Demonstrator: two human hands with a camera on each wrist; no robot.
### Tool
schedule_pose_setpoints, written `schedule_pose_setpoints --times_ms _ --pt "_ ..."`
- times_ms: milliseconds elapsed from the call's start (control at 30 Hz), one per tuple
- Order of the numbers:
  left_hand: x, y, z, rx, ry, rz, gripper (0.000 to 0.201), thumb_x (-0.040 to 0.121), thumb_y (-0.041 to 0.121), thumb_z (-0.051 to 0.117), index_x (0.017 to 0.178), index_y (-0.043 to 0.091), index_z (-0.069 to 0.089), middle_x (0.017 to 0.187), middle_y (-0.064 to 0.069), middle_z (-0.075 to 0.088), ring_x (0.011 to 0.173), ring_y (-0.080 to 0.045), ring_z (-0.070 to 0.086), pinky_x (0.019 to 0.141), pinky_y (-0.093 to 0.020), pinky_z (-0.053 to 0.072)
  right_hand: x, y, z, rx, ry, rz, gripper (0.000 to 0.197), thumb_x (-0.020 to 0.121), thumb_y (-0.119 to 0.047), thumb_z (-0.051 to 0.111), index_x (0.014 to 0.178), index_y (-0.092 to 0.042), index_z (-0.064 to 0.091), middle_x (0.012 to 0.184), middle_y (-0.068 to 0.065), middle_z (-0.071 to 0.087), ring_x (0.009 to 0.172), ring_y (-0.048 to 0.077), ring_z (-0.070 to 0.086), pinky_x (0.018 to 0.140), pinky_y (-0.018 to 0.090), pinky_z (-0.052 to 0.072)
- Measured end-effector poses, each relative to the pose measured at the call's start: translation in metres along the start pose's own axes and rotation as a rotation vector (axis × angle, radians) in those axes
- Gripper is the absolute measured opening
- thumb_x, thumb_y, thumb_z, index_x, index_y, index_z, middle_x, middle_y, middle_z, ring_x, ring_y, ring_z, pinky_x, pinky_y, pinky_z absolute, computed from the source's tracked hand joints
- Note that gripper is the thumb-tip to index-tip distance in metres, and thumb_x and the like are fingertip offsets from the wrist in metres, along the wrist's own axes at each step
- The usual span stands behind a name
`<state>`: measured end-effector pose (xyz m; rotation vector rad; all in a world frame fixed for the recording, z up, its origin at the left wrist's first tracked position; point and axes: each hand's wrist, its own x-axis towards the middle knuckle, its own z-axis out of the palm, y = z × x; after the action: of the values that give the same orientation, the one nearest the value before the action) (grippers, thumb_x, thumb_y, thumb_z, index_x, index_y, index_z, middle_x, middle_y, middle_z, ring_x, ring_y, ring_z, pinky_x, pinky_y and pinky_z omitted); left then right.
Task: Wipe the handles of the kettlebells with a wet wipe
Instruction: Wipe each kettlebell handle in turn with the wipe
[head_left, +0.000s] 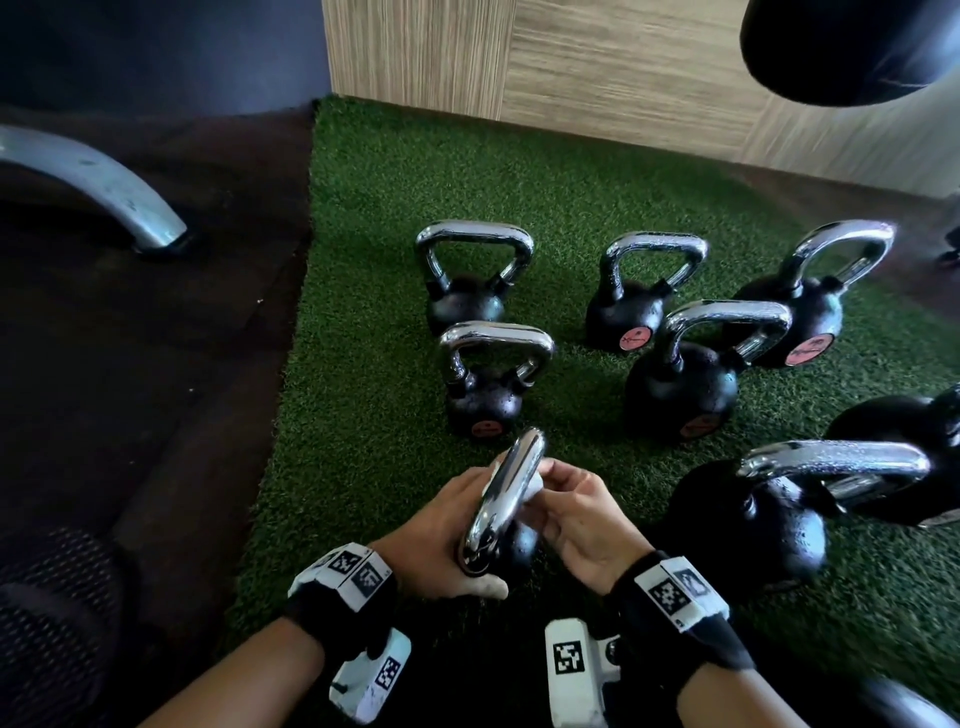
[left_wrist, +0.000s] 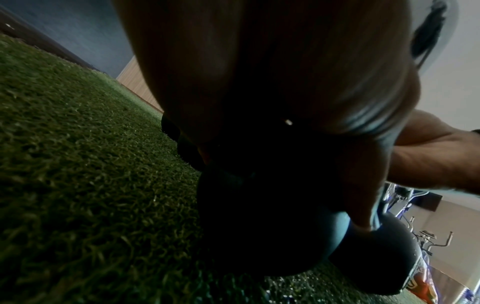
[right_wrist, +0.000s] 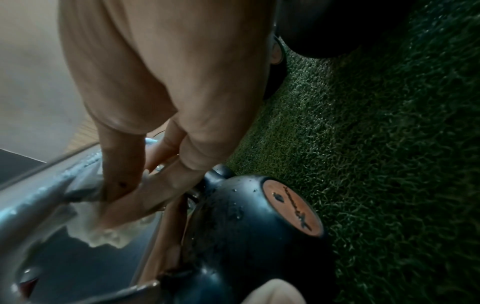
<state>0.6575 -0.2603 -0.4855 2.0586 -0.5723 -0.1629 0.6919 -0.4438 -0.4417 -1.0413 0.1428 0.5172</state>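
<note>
A small black kettlebell (right_wrist: 233, 226) with a red label stands on the green turf (head_left: 374, 322) just in front of me. Its chrome handle (head_left: 506, 499) points away from me. My left hand (head_left: 467, 525) grips the kettlebell from the left, thumb low on the near side. My right hand (head_left: 556, 493) pinches a white wet wipe (head_left: 535, 488) against the right side of the handle. The right wrist view shows the crumpled wipe (right_wrist: 103, 232) pressed on the wet handle (right_wrist: 33, 207) under my fingers (right_wrist: 135, 195). The left wrist view is mostly dark palm and kettlebell body (left_wrist: 259, 216).
Several more chrome-handled kettlebells stand on the turf beyond and to the right, the nearest (head_left: 483, 400) just past my hands and a large one (head_left: 753, 525) close on the right. Dark rubber floor (head_left: 156, 364) and a metal machine leg (head_left: 104, 187) lie left. A wooden wall (head_left: 571, 67) stands behind.
</note>
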Motion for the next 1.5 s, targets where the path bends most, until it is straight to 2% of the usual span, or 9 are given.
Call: schedule_pose_setpoints --times_ms 233,400,700,933,1100,1200,1267,1333,1500 --pt "0.000 -0.007 0.003 0.012 0.013 -0.058 0.120 0.068 0.037 0.094 0.150 0.065 0.011 0.155 0.022 0.028 0.150 -0.003 0.026 0.125 -0.040 0.031 0.007 0.004 0.005 -0.103 0.307 -0.165 0.026 0.081 0.018 0.064 0.071 -0.005 0.062 0.069 0.016 0.071 0.058 0.023 0.071 0.054 0.026 0.058" --pt "0.000 -0.013 0.006 0.022 0.009 -0.050 0.118 0.068 0.039 0.093 0.160 0.033 0.020 0.158 0.014 0.029 0.151 -0.006 0.025 0.125 -0.041 0.029 0.009 0.007 0.008 -0.226 0.431 -0.180 0.021 0.086 0.008 0.066 0.072 -0.006 0.062 0.069 0.018 0.072 0.057 0.024 0.072 0.049 0.028 0.056" --pt "0.001 -0.007 0.004 -0.026 0.036 0.032 0.121 0.067 0.032 0.096 0.158 0.039 0.015 0.160 0.024 0.027 0.150 0.001 0.025 0.124 -0.023 0.025 0.014 0.008 0.012 -0.650 0.615 -0.093 0.012 0.076 -0.010 0.067 0.064 -0.011 0.064 0.046 0.002 0.066 0.036 0.008 0.059 0.039 0.018 0.043" --pt "-0.010 -0.002 -0.001 0.073 -0.051 -0.044 0.144 0.064 0.055 0.093 0.163 0.024 -0.007 0.169 0.014 0.007 0.156 -0.003 0.013 0.127 -0.040 0.026 0.000 -0.010 0.015 -0.786 0.390 -0.002 0.014 0.068 -0.007 0.063 0.077 0.003 0.067 0.063 0.018 0.071 0.053 0.030 0.068 0.063 0.054 0.062" --pt "-0.030 0.017 -0.003 0.169 0.155 -0.060 0.125 0.064 0.085 0.074 0.160 0.045 0.004 0.158 0.032 0.019 0.143 0.009 0.033 0.115 -0.035 0.044 -0.010 -0.056 -0.001 -1.267 0.300 -0.262 0.019 0.076 -0.005 0.067 0.079 -0.022 0.061 0.068 0.002 0.070 0.053 0.018 0.070 0.050 0.034 0.059" --pt "-0.032 0.028 -0.007 0.258 0.270 -0.001 0.104 0.072 0.073 0.076 0.156 0.047 0.021 0.146 0.031 0.031 0.130 0.010 0.044 0.108 -0.026 0.048 -0.003 -0.074 0.008 -1.520 0.019 -0.424 0.057 0.075 0.005 0.061 0.116 -0.033 0.068 0.084 -0.016 0.070 0.066 -0.011 0.062 0.064 0.008 0.050" --pt "-0.030 0.034 -0.010 0.321 0.284 0.032 0.097 0.074 0.063 0.076 0.155 0.044 0.027 0.142 0.027 0.036 0.126 0.006 0.047 0.107 -0.027 0.049 0.001 -0.082 0.016 -1.710 -0.138 -0.397 0.065 0.077 0.007 0.057 0.130 -0.030 0.067 0.110 -0.011 0.071 0.093 -0.008 0.063 0.082 0.009 0.049" --pt "-0.028 0.038 -0.015 0.366 0.255 0.038 0.094 0.076 0.058 0.074 0.156 0.044 0.027 0.138 0.025 0.038 0.124 0.004 0.048 0.106 -0.026 0.049 0.001 -0.090 0.019 -1.809 -0.183 -0.386 0.059 0.079 0.004 0.057 0.127 -0.026 0.069 0.111 -0.002 0.072 0.102 0.010 0.065 0.088 0.016 0.049" --pt "-0.024 0.036 -0.042 0.383 0.063 0.013 0.094 0.078 0.044 0.078 0.153 0.058 0.022 0.129 0.029 0.038 0.110 0.006 0.055 0.092 -0.017 0.052 -0.011 -0.107 0.025 -1.999 -0.322 -0.305 0.027 0.074 -0.006 0.056 0.090 -0.017 0.075 0.079 0.008 0.073 0.078 0.023 0.066 0.073 0.039 0.055"
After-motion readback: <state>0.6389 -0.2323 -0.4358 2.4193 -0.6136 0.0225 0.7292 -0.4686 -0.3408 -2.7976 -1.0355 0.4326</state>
